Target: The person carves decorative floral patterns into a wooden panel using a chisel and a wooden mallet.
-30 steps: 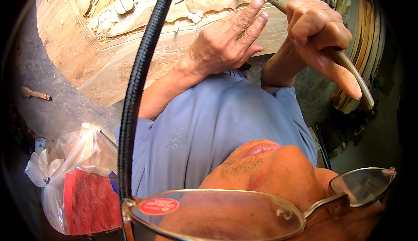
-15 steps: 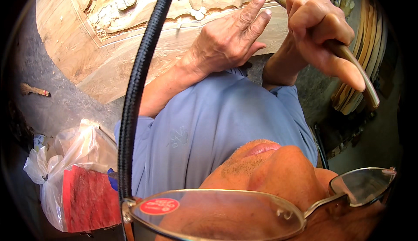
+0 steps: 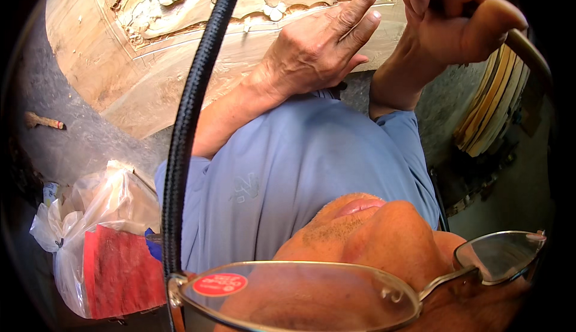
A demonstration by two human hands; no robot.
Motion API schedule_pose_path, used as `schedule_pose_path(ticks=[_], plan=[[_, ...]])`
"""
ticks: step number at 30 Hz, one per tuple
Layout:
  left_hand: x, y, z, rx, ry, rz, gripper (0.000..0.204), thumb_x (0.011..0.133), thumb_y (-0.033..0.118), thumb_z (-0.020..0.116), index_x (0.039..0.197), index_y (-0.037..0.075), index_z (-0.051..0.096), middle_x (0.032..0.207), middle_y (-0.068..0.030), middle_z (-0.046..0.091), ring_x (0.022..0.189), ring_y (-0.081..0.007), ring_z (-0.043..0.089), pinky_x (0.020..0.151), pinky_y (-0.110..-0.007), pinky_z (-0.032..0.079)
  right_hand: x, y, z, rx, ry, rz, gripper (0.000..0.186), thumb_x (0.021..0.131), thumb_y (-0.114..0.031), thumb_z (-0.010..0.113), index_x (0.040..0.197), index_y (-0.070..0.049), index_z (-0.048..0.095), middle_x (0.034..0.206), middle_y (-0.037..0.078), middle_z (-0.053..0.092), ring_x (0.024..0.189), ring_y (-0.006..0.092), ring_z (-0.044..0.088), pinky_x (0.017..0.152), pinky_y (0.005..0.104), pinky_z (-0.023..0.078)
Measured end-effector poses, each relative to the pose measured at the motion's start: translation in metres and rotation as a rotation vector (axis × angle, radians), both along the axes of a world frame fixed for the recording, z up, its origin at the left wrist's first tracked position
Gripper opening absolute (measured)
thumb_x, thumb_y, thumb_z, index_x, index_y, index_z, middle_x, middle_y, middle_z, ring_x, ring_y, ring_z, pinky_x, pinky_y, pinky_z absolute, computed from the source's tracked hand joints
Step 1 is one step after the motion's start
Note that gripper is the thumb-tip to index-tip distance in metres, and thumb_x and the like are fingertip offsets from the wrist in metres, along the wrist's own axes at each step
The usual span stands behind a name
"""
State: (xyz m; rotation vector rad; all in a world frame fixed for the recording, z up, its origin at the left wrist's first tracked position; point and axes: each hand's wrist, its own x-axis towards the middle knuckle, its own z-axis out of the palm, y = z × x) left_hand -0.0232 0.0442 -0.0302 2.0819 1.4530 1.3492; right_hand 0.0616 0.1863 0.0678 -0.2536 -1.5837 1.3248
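Note:
A pale carved wooden panel (image 3: 102, 74) with raised leaf and flower relief lies across the upper part of the view. Over its near edge rests my left hand (image 3: 321, 47), its fingers stretched out and nothing in them. The two foremost fingertips point toward the thin metal shaft of a carving chisel (image 3: 528, 53). My right hand (image 3: 462, 23) is wrapped round this chisel, the rear of its wooden handle sticking out past the thumb. The chisel's working tip lies at the top rim, over the carving, too cut off to make out.
A stack of curved wooden boards (image 3: 489, 107) stands at right. On the grey floor at left lie a short wood piece (image 3: 45, 120) and a clear plastic bag (image 3: 75, 257) beside a red sheet (image 3: 123, 272). A black braided cable (image 3: 189, 116) crosses the view.
My right hand has moved up and slightly right, swinging the chisel's handle end upward. My left hand has shifted a little right, its fingers still stretched out.

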Motion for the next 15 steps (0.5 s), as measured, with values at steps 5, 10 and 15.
schedule_pose_path(ticks=[5,10,15], plan=[[0.005,0.003,-0.002,0.082,-0.090,0.009,0.071,0.074,0.028,0.081,0.136,0.000,0.059,0.156,-0.0212,0.047,0.112,-0.0328,0.070,0.086,-0.036,0.061,-0.002,0.005,-0.013,-0.171,0.057,0.018,0.062,0.113,-0.048,0.032,0.061,-0.015,0.031,0.053,-0.002,0.029,0.040,0.0098,0.035,0.035,0.0237,0.023],[-0.013,0.011,0.024,-0.082,0.036,-0.067,0.056,0.085,0.020,0.076,0.134,-0.002,0.063,0.110,-0.0162,0.066,0.079,-0.0268,0.069,0.065,-0.034,0.057,0.013,0.014,-0.021,-0.154,-0.091,0.059,0.061,0.111,-0.052,0.033,0.062,-0.014,0.031,0.055,0.001,0.035,0.041,0.0100,0.035,0.038,0.0257,0.022],[0.004,0.005,-0.003,0.113,0.031,-0.037,0.055,0.078,0.028,0.077,0.125,0.002,0.066,0.152,-0.0201,0.052,0.106,-0.0272,0.073,0.077,-0.032,0.061,0.047,0.017,-0.016,-0.049,0.027,0.395,0.072,0.103,-0.073,0.029,0.067,-0.011,0.031,0.059,0.013,0.050,0.045,0.0119,0.034,0.042,0.0270,0.023]])
